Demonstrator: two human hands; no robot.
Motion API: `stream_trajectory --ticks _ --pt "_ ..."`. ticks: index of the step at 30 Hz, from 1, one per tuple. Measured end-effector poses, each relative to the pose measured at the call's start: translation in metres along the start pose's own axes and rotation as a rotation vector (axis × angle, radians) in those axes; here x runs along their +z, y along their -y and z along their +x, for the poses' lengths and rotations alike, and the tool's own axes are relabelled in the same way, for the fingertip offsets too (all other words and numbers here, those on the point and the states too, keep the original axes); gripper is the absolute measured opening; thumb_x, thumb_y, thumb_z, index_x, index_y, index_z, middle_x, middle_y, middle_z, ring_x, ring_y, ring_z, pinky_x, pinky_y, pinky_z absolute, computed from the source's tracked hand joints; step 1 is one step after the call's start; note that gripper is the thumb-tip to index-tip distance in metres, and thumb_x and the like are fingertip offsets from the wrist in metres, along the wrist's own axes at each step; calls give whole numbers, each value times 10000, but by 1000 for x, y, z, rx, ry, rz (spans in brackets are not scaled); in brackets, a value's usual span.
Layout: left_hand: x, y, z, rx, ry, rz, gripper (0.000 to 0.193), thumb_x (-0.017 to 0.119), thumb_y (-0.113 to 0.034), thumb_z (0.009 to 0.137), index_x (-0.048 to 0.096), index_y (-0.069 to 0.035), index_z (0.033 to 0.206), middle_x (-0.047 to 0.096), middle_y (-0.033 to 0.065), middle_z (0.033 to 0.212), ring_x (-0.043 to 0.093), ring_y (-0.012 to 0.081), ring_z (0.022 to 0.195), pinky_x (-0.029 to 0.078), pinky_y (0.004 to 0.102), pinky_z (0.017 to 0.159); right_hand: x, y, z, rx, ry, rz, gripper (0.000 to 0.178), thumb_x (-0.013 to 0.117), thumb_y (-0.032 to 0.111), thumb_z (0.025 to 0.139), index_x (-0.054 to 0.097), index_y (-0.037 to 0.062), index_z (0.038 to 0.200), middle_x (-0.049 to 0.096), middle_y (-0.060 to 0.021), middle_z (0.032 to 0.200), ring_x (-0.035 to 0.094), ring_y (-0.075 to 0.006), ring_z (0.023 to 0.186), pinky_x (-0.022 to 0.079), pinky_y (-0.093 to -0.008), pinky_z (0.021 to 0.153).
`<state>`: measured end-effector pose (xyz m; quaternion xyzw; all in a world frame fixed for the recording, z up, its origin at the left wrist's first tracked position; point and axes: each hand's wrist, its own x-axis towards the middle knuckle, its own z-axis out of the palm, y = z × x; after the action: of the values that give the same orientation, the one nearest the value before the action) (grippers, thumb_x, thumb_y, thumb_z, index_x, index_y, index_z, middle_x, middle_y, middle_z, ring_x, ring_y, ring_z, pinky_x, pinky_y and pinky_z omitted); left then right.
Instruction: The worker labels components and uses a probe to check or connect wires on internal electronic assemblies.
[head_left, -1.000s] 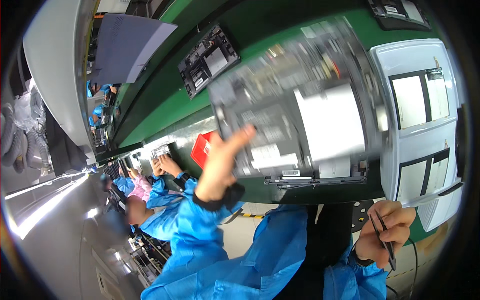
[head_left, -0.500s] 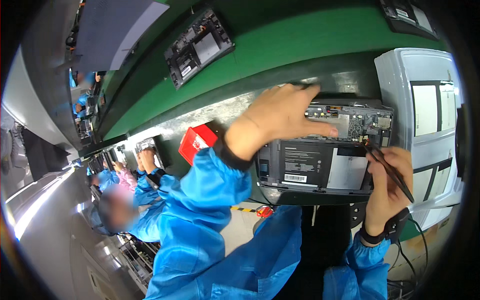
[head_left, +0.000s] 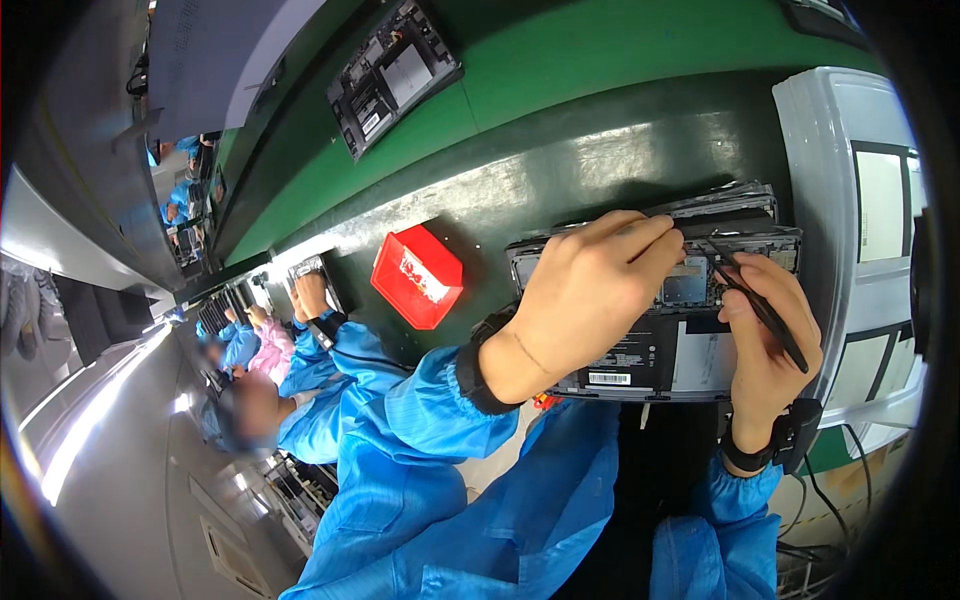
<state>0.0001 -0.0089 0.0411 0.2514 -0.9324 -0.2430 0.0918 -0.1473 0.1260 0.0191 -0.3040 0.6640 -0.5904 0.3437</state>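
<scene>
Opened laptop chassis (head_left: 650,350), underside up with its boards bare, lies on the dark green surface (head_left: 560,180) at the near edge, just right of a red parts bin (head_left: 417,275). Left hand (head_left: 590,295) rests flat on it, fingers spread and holding nothing, apparently to steady it. Right hand (head_left: 765,340) has a closed grip on black tweezers (head_left: 755,300), tip angled down onto the board, likely for fine placement.

Green bench (head_left: 600,70); on it: open laptop chassis (head_left: 650,350); red bin (head_left: 417,275); grey tray (head_left: 860,200).
</scene>
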Motion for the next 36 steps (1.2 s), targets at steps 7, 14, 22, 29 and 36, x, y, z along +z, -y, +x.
stream_trajectory --ticks 7,14,22,29,36 --pt "4 1 -16 -192 -99 -257 177 754 -20 788 680 -8 948 706 141 1047 704 289 896 579 339 744 16 -4 -9 -21 -22 37 235 741 -91 778 688 -68 1006 719 -194 991 709 -252 912 559 -313 812" --pt "21 9 -23 -117 -228 -275 204 758 9 772 686 4 962 706 157 1084 699 306 959 542 363 846 17 -15 -7 -94 -32 -37 219 736 -92 774 685 -70 987 724 -194 970 718 -260 888 561 -317 800" --pt "35 7 -25 -80 -364 -170 218 765 36 736 703 7 943 719 153 1046 705 302 997 550 384 878 21 -14 -5 -82 -45 -91 212 744 -81 775 689 -71 979 726 -197 961 720 -267 895 569 -320 786" --pt "38 14 -25 -17 -405 -175 211 773 52 714 708 47 915 720 182 1006 711 318 979 553 388 867 23 -11 -1 -75 1 -128 203 741 -83 784 693 -70 981 728 -200 971 725 -260 892 573 -313 788" --pt "38 14 -25 -16 -420 -170 216 777 49 708 705 57 911 718 189 999 712 325 972 555 392 859 23 -11 -1 -67 18 -116 216 733 -97 787 689 -78 998 724 -212 975 724 -269 906 577 -318 801"
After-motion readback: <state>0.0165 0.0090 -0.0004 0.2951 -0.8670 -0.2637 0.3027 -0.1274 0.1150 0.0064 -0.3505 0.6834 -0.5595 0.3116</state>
